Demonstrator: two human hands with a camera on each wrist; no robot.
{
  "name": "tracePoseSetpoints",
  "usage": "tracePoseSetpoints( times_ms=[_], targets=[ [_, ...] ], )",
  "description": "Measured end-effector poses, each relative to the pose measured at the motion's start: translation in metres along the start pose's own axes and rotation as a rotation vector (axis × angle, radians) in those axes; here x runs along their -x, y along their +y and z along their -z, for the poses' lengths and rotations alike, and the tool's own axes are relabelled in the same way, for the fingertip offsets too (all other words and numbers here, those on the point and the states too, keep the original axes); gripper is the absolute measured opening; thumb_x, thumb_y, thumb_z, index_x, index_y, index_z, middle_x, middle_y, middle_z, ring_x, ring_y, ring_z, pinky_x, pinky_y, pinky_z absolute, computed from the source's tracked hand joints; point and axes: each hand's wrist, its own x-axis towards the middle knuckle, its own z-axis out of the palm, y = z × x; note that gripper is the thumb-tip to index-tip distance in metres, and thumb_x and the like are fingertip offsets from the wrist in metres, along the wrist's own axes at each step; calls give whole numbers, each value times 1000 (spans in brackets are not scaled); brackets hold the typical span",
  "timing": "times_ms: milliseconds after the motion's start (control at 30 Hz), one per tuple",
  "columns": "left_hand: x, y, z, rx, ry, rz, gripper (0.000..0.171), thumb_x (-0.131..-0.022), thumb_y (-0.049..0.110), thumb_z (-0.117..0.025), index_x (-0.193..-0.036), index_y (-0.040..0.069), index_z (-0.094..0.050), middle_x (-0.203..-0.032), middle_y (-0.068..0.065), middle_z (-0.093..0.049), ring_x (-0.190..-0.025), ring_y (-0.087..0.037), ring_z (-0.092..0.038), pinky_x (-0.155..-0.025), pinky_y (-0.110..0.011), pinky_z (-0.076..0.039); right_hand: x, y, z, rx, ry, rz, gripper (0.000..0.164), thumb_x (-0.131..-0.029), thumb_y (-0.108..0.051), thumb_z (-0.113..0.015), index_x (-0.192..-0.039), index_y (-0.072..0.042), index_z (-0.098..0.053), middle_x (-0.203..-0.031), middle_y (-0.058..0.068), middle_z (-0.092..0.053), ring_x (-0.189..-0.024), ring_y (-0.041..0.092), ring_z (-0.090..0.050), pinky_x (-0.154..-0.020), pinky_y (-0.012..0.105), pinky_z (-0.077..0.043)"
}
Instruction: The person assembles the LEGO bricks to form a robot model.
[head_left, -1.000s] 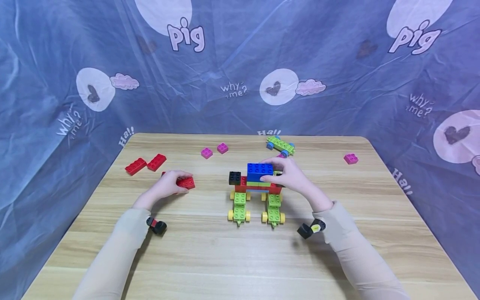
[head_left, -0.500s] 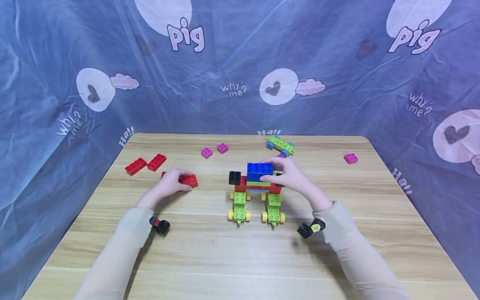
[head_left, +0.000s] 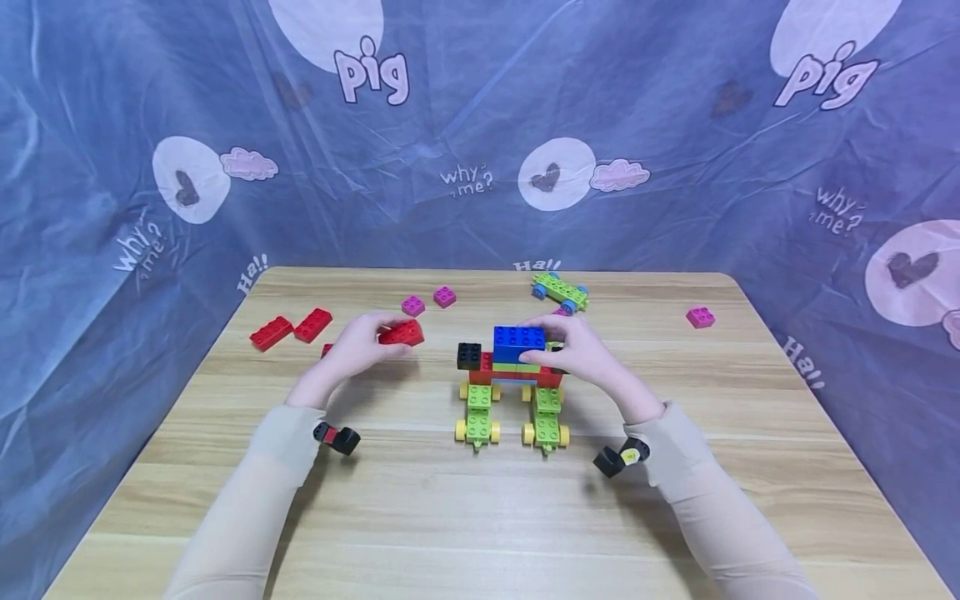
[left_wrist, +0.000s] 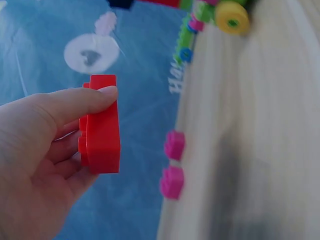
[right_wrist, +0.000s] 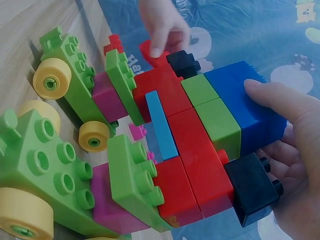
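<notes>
My left hand (head_left: 360,346) pinches a red toy brick (head_left: 402,333) above the table, left of a built brick model. In the left wrist view the thumb presses one face of this brick (left_wrist: 104,130), its studs turned toward the palm. With my right hand (head_left: 573,348) I grip the blue block (head_left: 519,343) on top of the model. Beneath the blue are green bricks (right_wrist: 217,122) and red bricks (right_wrist: 200,165). A black brick (head_left: 469,356) sits at each end. Two green wheeled bases (head_left: 478,427) with yellow wheels carry the model; pink bricks (right_wrist: 107,97) show above them.
Two red bricks (head_left: 272,333) lie at the table's left, and another red brick (head_left: 327,350) is mostly behind my left hand. Pink bricks (head_left: 445,297) lie toward the back, with one pink brick (head_left: 701,317) far right. A green base with blue wheels (head_left: 560,292) stands at the back.
My left hand has lifted the red brick off the table and carried it right and away from me, toward the model. The right hand stays on the blue block.
</notes>
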Motion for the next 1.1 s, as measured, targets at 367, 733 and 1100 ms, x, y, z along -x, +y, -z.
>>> tracePoseSetpoints(
  times_ms=[367,733,1100],
  targets=[
    [-13,48,-1,25,92,-185,48,-83,20,-76,-128,7,-63,-127,-15,-62,-105,-29,-61,-85,-42,-50,0,2,0,-11,0,7,43,-80,-12,-78,-119,1,-64,-111,19,-69,-100,31,-68,-92,51,-52],
    [-21,88,-11,62,104,-389,44,-85,19,-74,-126,6,-64,-122,-14,-65,-107,-27,-61,-87,-42,-52,1,1,0,-23,-4,-4,44,-80,-13,-78,-119,0,-64,-112,18,-69,-100,31,-68,-91,51,-52],
    [-24,107,-27,57,41,-417,45,-87,23,-71,-129,7,-62,-125,-13,-63,-111,-26,-58,-86,-40,-53,2,0,1,-9,-7,6,43,-81,-12,-77,-120,2,-64,-108,19,-70,-97,31,-69,-88,47,-54]
  ],
)
